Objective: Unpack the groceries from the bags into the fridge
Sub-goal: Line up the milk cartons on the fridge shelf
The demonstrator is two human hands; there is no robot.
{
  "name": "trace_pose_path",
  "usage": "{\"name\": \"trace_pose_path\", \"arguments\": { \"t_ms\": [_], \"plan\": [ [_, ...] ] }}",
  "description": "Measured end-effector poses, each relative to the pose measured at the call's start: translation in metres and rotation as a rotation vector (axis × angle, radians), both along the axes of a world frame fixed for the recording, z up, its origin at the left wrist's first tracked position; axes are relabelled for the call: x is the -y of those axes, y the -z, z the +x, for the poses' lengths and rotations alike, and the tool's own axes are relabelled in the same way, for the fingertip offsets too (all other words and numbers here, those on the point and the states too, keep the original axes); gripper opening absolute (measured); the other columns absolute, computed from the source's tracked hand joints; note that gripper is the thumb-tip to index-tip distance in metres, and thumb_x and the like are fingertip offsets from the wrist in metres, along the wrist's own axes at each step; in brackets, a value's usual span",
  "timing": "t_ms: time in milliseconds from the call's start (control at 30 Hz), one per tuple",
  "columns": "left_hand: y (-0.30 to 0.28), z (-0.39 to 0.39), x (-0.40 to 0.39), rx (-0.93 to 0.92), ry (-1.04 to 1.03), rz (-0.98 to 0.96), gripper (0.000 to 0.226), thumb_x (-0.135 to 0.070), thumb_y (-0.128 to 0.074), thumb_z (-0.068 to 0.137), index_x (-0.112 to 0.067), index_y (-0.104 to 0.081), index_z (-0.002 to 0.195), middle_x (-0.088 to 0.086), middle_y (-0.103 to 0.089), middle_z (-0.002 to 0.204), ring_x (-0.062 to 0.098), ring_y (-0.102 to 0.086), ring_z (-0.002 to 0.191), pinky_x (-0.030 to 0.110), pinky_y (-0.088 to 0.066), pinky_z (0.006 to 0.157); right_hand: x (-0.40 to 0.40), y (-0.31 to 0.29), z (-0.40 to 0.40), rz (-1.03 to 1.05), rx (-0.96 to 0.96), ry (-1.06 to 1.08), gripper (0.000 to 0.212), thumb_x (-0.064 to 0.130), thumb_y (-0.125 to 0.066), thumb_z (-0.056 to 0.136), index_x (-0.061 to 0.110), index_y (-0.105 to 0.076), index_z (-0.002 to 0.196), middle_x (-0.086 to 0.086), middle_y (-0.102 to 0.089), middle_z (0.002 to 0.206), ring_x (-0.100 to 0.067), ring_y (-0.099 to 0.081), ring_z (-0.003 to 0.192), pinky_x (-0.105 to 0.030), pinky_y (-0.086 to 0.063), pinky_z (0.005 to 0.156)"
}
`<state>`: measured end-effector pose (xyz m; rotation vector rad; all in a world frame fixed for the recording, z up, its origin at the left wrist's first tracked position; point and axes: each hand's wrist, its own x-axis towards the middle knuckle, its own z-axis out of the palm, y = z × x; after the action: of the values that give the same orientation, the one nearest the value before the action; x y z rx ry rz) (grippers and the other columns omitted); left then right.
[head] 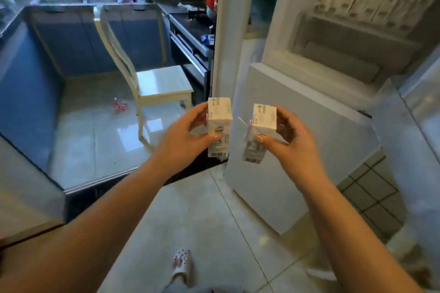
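Your forearms are reaching forward, and your left hand (188, 128) fingers are clasping one small carton (219, 126) upright while your right hand (289, 135) is gripping a second carton (260, 131) just beside it. You are carrying both toward the open fridge door (297, 140); next, lift them onto its carton-lined door shelf (357, 31).

Two bare forearms without sleeves, left hand (190, 131) and right hand (290, 140) without rings or watch, short plain fingernails, near the bottom edge a pale perforated clog-style slipper with small studs (181, 265) on one foot
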<state>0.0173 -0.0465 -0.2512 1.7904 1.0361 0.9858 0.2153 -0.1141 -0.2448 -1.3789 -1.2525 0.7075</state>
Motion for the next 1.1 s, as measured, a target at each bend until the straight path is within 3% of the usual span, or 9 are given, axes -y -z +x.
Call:
{"name": "trace_pose_path", "arguments": {
  "t_ms": [167, 233, 333, 433, 500, 600, 767, 900, 1100],
  "plan": [
    [-0.031, 0.052, -0.129, -0.042, 0.234, 0.035, 0.062, -0.010, -0.066, 0.085, -0.033, -0.041, 0.137, -0.026, -0.053, 0.116, -0.007, -0.048, 0.113, 0.024, -0.047, 0.091, -0.085, -0.034, 0.033, 0.032, 0.058, 0.221, 0.058, 0.009, -0.068, 0.080, 0.038, -0.045, 0.125, 0.034, -0.051, 0.106, 0.023, -0.049, 0.097, -0.004, -0.047, 0.074],
    [-0.040, 0.079, -0.171, -0.026, 0.324, 0.037, 0.062, -0.013, -0.066, 0.085, -0.033, -0.041, 0.138, -0.026, -0.055, 0.119, -0.009, -0.049, 0.114, 0.026, -0.048, 0.093, -0.112, -0.049, 0.051, 0.045, 0.070, 0.300, 0.059, 0.009, -0.068, 0.081, 0.037, -0.044, 0.127, 0.033, -0.051, 0.109, 0.021, -0.049, 0.099, -0.009, -0.049, 0.079],
    [-0.056, 0.122, -0.219, 0.020, 0.412, 0.056, 0.060, -0.009, -0.064, 0.086, -0.030, -0.040, 0.136, -0.027, -0.054, 0.110, -0.024, -0.048, 0.099, 0.004, -0.045, 0.078, -0.148, -0.067, 0.081, 0.068, 0.051, 0.401, 0.062, 0.008, -0.067, 0.081, 0.029, -0.045, 0.134, 0.016, -0.056, 0.124, 0.002, -0.052, 0.114, -0.027, -0.050, 0.093],
    [-0.066, 0.167, -0.263, 0.032, 0.492, 0.065, 0.058, -0.007, -0.060, 0.088, -0.024, -0.038, 0.140, -0.014, -0.058, 0.119, -0.012, -0.051, 0.108, 0.000, -0.043, 0.075, -0.184, -0.081, 0.113, 0.101, 0.025, 0.501, 0.062, 0.012, -0.068, 0.081, 0.033, -0.045, 0.134, 0.013, -0.058, 0.126, -0.007, -0.053, 0.118, -0.041, -0.049, 0.097],
    [-0.073, 0.200, -0.291, 0.043, 0.520, 0.096, 0.058, -0.010, -0.058, 0.090, -0.023, -0.037, 0.142, -0.009, -0.057, 0.125, 0.001, -0.050, 0.119, 0.008, -0.046, 0.084, -0.208, -0.090, 0.136, 0.137, 0.016, 0.547, 0.061, 0.011, -0.068, 0.081, 0.031, -0.046, 0.134, 0.015, -0.060, 0.122, -0.005, -0.055, 0.116, -0.040, -0.049, 0.097],
    [-0.087, 0.250, -0.327, 0.083, 0.533, 0.147, 0.053, -0.013, -0.058, 0.090, -0.027, -0.040, 0.137, -0.011, -0.058, 0.123, 0.002, -0.050, 0.117, 0.026, -0.047, 0.093, -0.244, -0.103, 0.176, 0.201, -0.010, 0.581, 0.059, 0.010, -0.070, 0.079, 0.032, -0.049, 0.130, 0.017, -0.062, 0.117, -0.002, -0.058, 0.111, -0.037, -0.049, 0.097],
    [-0.114, 0.325, -0.371, 0.150, 0.563, 0.193, 0.053, -0.010, -0.055, 0.091, -0.027, -0.038, 0.138, -0.017, -0.056, 0.117, -0.012, -0.050, 0.104, -0.001, -0.043, 0.068, -0.301, -0.126, 0.248, 0.300, -0.039, 0.609, 0.063, 0.010, -0.071, 0.078, 0.025, -0.048, 0.135, 0.017, -0.062, 0.118, 0.007, -0.057, 0.106, -0.022, -0.049, 0.093],
    [-0.132, 0.376, -0.402, 0.215, 0.536, 0.220, 0.047, -0.012, -0.053, 0.093, -0.033, -0.040, 0.133, -0.028, -0.057, 0.102, -0.025, -0.052, 0.089, 0.000, -0.043, 0.062, -0.339, -0.142, 0.296, 0.328, -0.005, 0.608, 0.062, 0.016, -0.070, 0.080, 0.028, -0.047, 0.136, 0.016, -0.060, 0.123, 0.002, -0.056, 0.112, -0.026, -0.048, 0.095],
    [-0.141, 0.440, -0.435, 0.307, 0.519, 0.188, 0.046, -0.007, -0.049, 0.095, -0.022, -0.041, 0.138, -0.013, -0.062, 0.110, -0.007, -0.061, 0.096, 0.016, -0.053, 0.071, -0.384, -0.153, 0.352, 0.314, 0.033, 0.604, 0.058, 0.016, -0.069, 0.082, 0.025, -0.048, 0.135, 0.012, -0.062, 0.121, -0.003, -0.057, 0.112, -0.030, -0.051, 0.094]
  ]
}}
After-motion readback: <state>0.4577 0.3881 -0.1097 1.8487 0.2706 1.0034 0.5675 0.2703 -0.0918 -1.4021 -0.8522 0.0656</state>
